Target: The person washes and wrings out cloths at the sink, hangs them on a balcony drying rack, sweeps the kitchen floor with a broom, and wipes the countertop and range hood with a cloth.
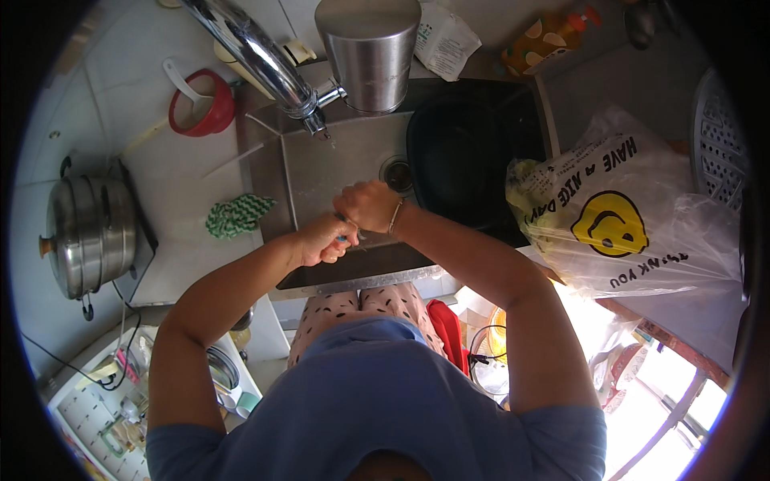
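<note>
Over the near part of the stainless steel sink (343, 150), both fists meet. My left hand (328, 240) is closed round a small, partly blue item (342, 238), mostly hidden by the fingers; its kind cannot be told. Pressed against it, a little farther forward, my right hand (368, 207) is also closed, with a bracelet at the wrist, and seems to grip the same item. The chrome faucet (258, 57) reaches over the sink, its spout beyond my hands. A dark plastic basin (460, 156) sits in the sink's right side, beside the drain (397, 173).
Left on the counter are a green-and-white cloth (239, 215), a red bowl (225, 108) with a white spoon, and a steel steamer pot (90, 234). A metal canister (373, 66) stands by the faucet. A plastic bag (674, 228) with greens lies right, near an orange pump bottle (541, 45).
</note>
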The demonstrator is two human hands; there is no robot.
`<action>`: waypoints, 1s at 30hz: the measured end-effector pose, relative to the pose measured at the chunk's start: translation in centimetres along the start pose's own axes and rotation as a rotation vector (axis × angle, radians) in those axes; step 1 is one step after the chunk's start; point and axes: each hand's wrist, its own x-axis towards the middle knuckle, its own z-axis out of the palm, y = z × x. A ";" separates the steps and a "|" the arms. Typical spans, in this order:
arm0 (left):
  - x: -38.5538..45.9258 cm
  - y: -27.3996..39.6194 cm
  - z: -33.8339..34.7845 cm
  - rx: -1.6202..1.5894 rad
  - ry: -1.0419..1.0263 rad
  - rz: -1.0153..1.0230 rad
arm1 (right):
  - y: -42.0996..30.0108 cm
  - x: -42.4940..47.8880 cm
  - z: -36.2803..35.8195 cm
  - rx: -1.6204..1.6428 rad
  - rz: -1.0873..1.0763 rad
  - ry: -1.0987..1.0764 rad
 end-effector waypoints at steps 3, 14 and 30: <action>-1.3 1.7 0.3 -0.020 -0.010 0.191 | 1.1 1.8 -3.0 0.035 0.073 0.041; -2.2 2.8 0.2 1.152 0.648 0.992 | -1.3 2.1 -3.6 1.808 0.842 0.407; -4.6 17.4 -6.3 1.653 0.788 1.153 | -0.4 5.0 -3.5 2.604 0.675 0.626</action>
